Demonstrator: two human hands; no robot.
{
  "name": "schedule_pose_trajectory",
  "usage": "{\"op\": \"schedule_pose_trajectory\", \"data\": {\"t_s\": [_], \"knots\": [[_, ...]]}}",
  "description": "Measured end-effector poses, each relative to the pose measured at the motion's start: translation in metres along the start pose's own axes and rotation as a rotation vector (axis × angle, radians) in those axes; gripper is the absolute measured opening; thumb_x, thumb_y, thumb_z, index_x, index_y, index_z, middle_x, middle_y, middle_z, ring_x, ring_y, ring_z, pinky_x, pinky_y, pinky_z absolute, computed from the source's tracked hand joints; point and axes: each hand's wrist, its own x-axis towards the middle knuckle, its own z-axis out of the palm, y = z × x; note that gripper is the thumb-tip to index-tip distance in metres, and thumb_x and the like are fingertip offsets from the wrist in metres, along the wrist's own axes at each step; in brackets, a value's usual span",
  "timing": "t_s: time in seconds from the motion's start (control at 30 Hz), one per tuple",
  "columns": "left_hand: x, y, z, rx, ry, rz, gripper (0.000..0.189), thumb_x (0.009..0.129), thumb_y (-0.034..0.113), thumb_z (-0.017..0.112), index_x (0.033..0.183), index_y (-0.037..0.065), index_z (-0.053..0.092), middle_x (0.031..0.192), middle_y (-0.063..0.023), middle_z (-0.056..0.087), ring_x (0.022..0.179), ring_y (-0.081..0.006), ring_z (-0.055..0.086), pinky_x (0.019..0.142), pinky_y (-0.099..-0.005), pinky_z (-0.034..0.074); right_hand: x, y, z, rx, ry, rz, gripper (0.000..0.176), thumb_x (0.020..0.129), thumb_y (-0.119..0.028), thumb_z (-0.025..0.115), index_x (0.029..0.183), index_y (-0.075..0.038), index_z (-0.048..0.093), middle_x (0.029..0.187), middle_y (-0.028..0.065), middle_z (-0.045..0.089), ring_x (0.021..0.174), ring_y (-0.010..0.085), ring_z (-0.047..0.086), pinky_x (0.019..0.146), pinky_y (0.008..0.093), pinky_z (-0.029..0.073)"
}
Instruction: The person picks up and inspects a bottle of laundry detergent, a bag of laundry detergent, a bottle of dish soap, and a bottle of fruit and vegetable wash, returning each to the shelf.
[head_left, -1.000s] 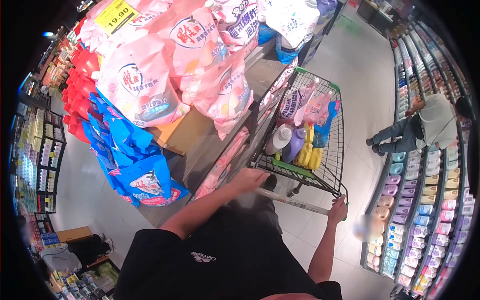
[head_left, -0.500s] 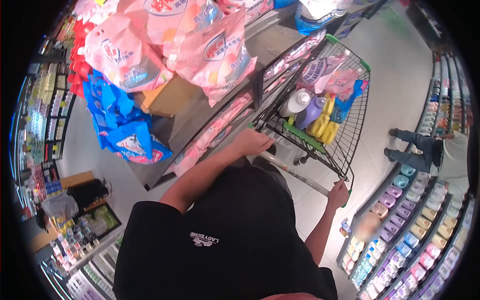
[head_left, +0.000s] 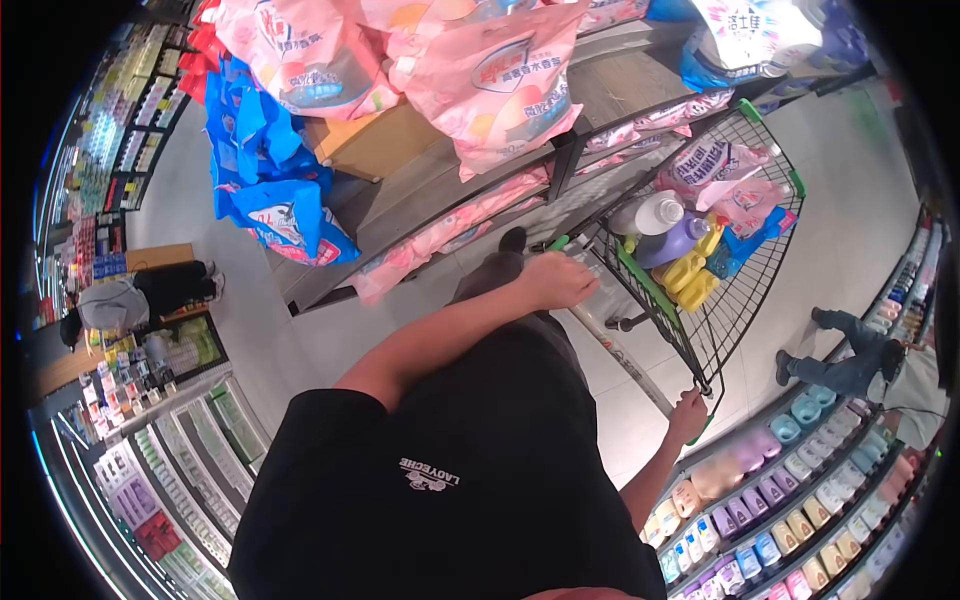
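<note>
One shopping cart, two yellow bottles, one purple bottle, one white bottle

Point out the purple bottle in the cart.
The purple bottle lies between the white bottle and the yellow bottles, the only one of that colour.

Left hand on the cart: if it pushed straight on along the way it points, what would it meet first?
The left hand, on the cart handle, points into the shopping cart's wire basket; its near wall comes first, then probably the purple detergent bottle, depth unclear.
</note>
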Motion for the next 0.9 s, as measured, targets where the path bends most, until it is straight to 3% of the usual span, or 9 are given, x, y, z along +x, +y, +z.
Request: {"op": "schedule_pose_trajectory", "data": {"t_s": [0.1,0.23,0.33,0.43,0.53,0.67,0.73,0.77,0.9], "knots": [[0.006,0.001,-0.005,-0.034,-0.055,-0.059,0.034,0.097,0.030,0.064,0.069,0.011,0.063,0.067,-0.0077,0.062,0.063,-0.0307,0.065,0.057,-0.0438,0.051,-0.005,-0.023,-0.014,0.144,0.085,-0.015,0.052,0.107,-0.040,0.048,0.097,0.001,0.078,0.088,0.0152,0.078,0.081,0.0281,0.076,0.072,0.0406,0.057],[0.015,0.007,-0.013,-0.106,-0.179,-0.096,0.033,0.099,0.031,0.061,0.074,0.010,0.066,0.072,-0.0083,0.065,0.068,-0.0327,0.067,0.061,-0.0453,0.053,-0.017,-0.064,-0.016,0.381,0.394,-0.311,0.032,0.107,-0.021,0.057,0.095,0.003,0.074,0.084,0.0142,0.077,0.072,0.0226,0.074,0.062,0.0334,0.058],[0.019,0.007,-0.015,-0.151,-0.246,-0.113,0.030,0.099,0.030,0.060,0.082,0.008,0.069,0.082,-0.0094,0.069,0.078,-0.0327,0.069,0.067,-0.0454,0.055,-0.044,-0.132,-0.028,0.551,0.103,-0.351,0.031,0.108,-0.023,0.057,0.094,-0.001,0.074,0.089,0.0099,0.077,0.079,0.0204,0.074,0.065,0.0364,0.057],[0.022,0.011,-0.028,-0.351,-0.201,-0.152,0.019,0.097,0.024,0.063,0.092,0.007,0.072,0.095,-0.0093,0.071,0.086,-0.0306,0.070,0.074,-0.0421,0.057,-0.061,-0.185,-0.008,0.356,-0.080,-0.587,0.029,0.104,-0.030,0.059,0.094,-0.006,0.072,0.089,0.0216,0.069,0.080,0.0417,0.067,0.071,0.0475,0.053],[0.030,-0.009,-0.039,-0.804,-0.149,-0.173,0.016,0.093,0.008,0.074,0.108,0.003,0.076,0.120,-0.0105,0.071,0.107,-0.0240,0.070,0.091,-0.0339,0.055,-0.074,-0.220,0.013,0.222,-0.320,-0.665,0.047,0.107,-0.043,0.048,0.094,-0.005,0.073,0.090,0.0229,0.071,0.087,0.0447,0.069,0.077,0.0535,0.052],[0.047,-0.028,-0.110,-0.653,0.138,-0.151,0.011,0.090,0.008,0.078,0.100,0.004,0.079,0.121,-0.0110,0.071,0.100,-0.0189,0.069,0.081,-0.0296,0.054,-0.078,-0.234,0.023,0.097,-0.384,-0.622,0.052,0.107,-0.045,0.045,0.094,-0.003,0.072,0.093,0.0236,0.072,0.089,0.0452,0.068,0.079,0.0543,0.052],[0.048,-0.044,-0.141,-0.739,0.255,-0.389,0.010,0.088,0.007,0.079,0.098,0.005,0.080,0.120,-0.0089,0.072,0.096,-0.0143,0.069,0.077,-0.0284,0.054,-0.079,-0.233,0.018,0.178,-0.391,-0.654,0.054,0.107,-0.046,0.044,0.092,-0.002,0.071,0.092,0.0252,0.071,0.090,0.0468,0.068,0.081,0.0556,0.052],[0.044,-0.062,-0.151,-0.656,0.390,-0.344,0.007,0.090,0.005,0.076,0.095,0.006,0.081,0.119,-0.0088,0.072,0.093,-0.0118,0.069,0.073,-0.0267,0.054,-0.078,-0.231,0.020,0.168,-0.382,-0.672,0.054,0.107,-0.046,0.045,0.091,-0.001,0.071,0.092,0.0255,0.071,0.090,0.0472,0.067,0.080,0.0559,0.052],[0.043,-0.104,-0.230,-0.417,0.658,-0.527,0.019,0.100,0.016,0.068,0.111,0.001,0.073,0.109,-0.0078,0.072,0.094,-0.0170,0.065,0.084,-0.0298,0.052,-0.079,-0.238,0.007,0.117,-0.448,-0.643,0.052,0.107,-0.045,0.047,0.099,0.000,0.073,0.097,0.0252,0.072,0.091,0.0467,0.068,0.082,0.0535,0.053]]}}
